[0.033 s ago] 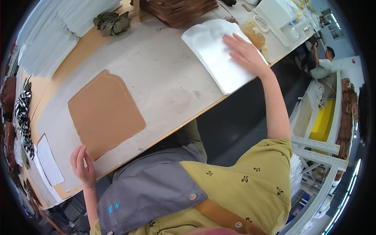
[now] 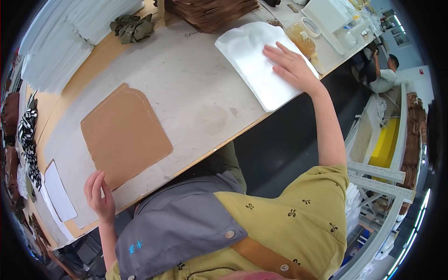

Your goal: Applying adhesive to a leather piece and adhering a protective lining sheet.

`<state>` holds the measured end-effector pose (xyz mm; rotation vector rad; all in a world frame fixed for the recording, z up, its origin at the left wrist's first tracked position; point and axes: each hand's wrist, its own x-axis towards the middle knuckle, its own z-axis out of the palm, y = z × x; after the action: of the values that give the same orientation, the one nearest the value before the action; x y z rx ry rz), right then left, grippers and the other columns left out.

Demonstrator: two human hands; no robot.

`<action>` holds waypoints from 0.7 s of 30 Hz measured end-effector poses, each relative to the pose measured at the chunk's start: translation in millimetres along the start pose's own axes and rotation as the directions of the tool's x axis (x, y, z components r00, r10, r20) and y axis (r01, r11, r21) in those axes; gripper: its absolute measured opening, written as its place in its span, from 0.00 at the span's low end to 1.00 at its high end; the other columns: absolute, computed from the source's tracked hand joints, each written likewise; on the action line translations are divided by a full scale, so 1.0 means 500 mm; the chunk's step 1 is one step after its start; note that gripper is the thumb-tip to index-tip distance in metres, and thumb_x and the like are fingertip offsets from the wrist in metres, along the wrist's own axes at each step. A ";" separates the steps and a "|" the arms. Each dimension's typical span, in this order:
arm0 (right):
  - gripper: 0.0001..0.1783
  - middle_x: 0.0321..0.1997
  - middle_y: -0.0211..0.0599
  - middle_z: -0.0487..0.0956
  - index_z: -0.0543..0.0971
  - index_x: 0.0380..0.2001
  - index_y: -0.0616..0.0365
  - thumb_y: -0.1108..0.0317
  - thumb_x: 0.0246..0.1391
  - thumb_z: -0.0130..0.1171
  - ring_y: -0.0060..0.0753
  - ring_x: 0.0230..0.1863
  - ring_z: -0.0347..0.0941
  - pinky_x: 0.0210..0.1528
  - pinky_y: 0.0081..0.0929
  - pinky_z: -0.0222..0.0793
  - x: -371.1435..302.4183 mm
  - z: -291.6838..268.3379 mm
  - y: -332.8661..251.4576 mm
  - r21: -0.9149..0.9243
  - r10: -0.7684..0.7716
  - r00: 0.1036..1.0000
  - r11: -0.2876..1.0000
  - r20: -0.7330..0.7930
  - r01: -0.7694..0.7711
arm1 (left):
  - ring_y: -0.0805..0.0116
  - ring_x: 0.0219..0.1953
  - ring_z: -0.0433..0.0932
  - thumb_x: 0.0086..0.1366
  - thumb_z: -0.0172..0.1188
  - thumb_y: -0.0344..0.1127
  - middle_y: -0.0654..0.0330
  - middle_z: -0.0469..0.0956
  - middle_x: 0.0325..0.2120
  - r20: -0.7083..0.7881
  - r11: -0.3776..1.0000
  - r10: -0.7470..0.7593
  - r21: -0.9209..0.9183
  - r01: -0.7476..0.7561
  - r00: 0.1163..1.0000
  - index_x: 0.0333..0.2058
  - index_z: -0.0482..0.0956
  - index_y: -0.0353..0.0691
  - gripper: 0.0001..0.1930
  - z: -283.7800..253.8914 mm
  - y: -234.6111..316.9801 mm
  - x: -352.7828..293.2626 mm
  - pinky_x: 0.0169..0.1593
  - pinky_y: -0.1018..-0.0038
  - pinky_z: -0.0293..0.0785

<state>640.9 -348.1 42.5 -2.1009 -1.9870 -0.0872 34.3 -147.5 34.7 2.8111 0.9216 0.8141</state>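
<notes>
My right hand [image 2: 291, 67] lies flat, fingers stretched out, on a stack of white sheets [image 2: 254, 70] at the table's right front edge. Whether the stack is paper or thin cloth, I cannot tell. At the lower left, my left hand [image 2: 100, 196] is held at the table edge with its fingers extended and slightly bent. Its fingertips are beside the near corner of a flat brown panel [image 2: 126, 135] with a pale outline along its edges, and whether they touch it is unclear. Nothing shows in the left hand.
A tall white stack [image 2: 56, 46] and a crumpled olive cloth [image 2: 132, 29] are at the far left. Brown sheets [image 2: 210, 11] are piled at the back. A roll of tape [image 2: 311, 27] sits far right. A white board [image 2: 59, 191] lies near left. Another person [image 2: 385, 77] is beyond the table.
My right hand has shifted very slightly to the left on the white sheets. My left hand's fingers have edged up a little beside the brown panel.
</notes>
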 end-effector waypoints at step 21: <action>0.18 0.53 0.33 0.83 0.83 0.49 0.53 0.69 0.53 0.70 0.38 0.50 0.80 0.53 0.32 0.75 -0.140 -0.046 -0.110 0.253 0.316 0.883 0.938 -0.346 -0.237 | 0.56 0.60 0.74 0.62 0.64 0.30 0.60 0.79 0.53 0.107 0.670 0.703 -0.433 -0.603 0.703 0.55 0.79 0.46 0.21 0.210 0.385 0.453 0.58 0.61 0.71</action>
<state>584.7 -419.2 57.4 -2.0261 -1.3952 -0.2132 343.7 -165.9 93.2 2.7744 -0.3271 0.5370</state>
